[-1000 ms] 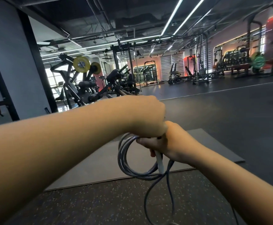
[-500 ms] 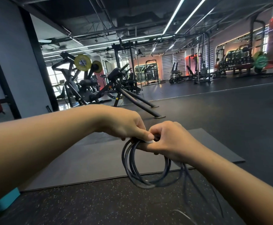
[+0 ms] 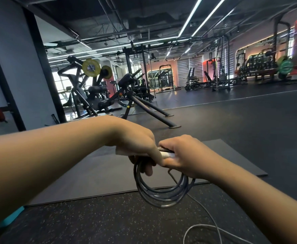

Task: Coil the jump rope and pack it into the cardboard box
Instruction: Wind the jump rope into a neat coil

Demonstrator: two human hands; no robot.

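Two hands meeting above a grey mat (image 3: 94,175): left hand (image 3: 135,147) and right hand (image 3: 183,155), each grip pressed tight around the white handle (image 3: 167,154) of the jump rope (image 3: 161,194). Several dark loops dangling beneath, loose tail trailing onto the speckled floor (image 3: 109,222).

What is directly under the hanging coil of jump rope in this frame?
Under the jump rope coil lie the dark mat's front edge and speckled floor, where a loose rope tail trails. The coil's top is covered by the left hand and right hand.
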